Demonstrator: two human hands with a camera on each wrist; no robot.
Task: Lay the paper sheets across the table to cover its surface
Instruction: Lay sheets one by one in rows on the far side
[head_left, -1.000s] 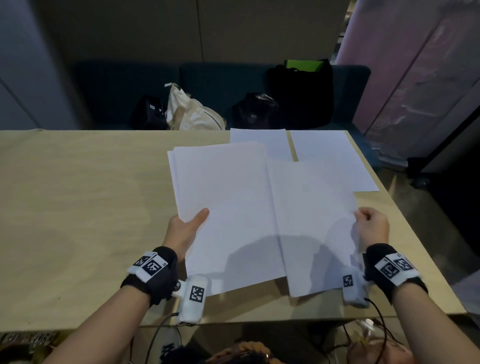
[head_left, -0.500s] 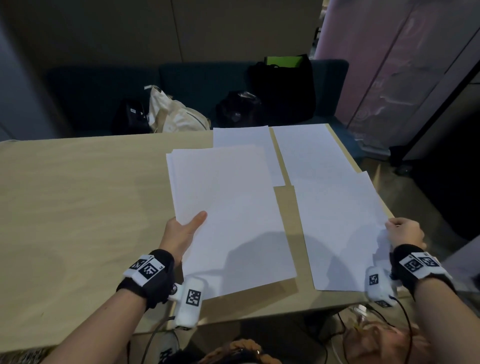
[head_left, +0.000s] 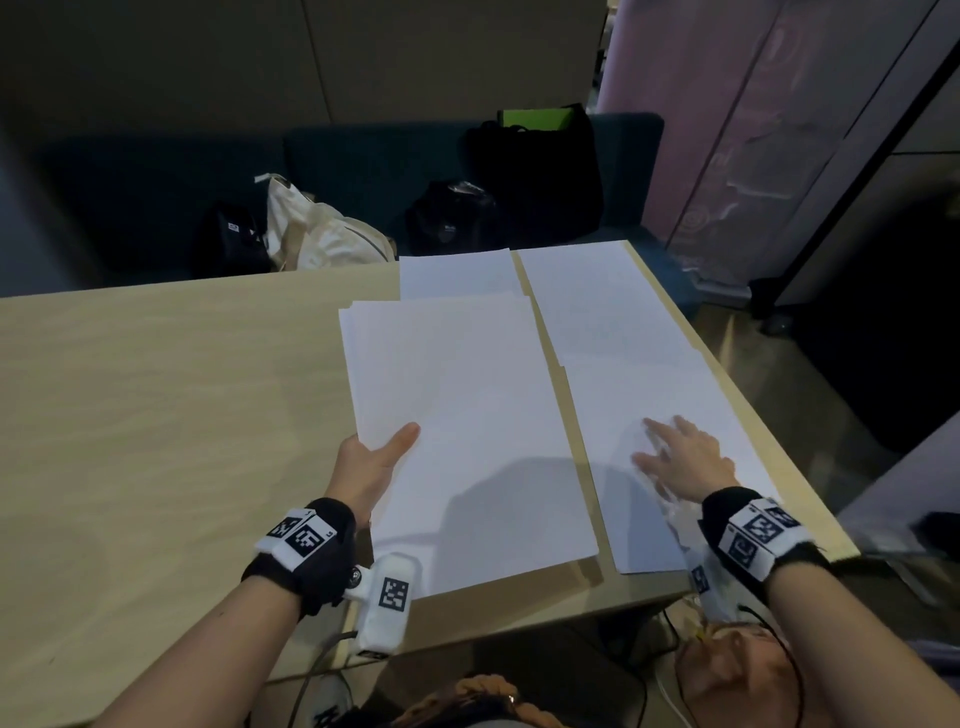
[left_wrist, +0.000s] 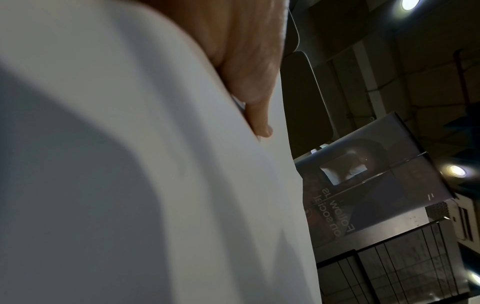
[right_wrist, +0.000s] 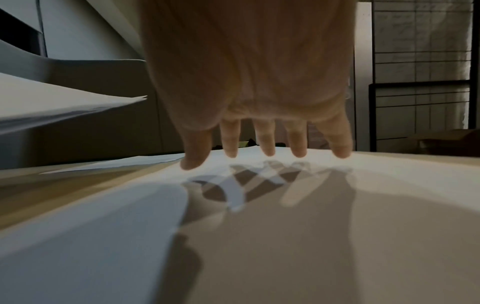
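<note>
Gripping a stack of paper sheets (head_left: 457, 426) at its left edge, the left hand (head_left: 366, 470) has its thumb on top and fingers hidden beneath — the stack is held just above the desk (head_left: 156, 415). The right hand (head_left: 685, 460) is spread flat, fingers straight, over a single sheet (head_left: 670, 415) lying at the desk's right edge — whether it touches, I cannot tell.
</note>
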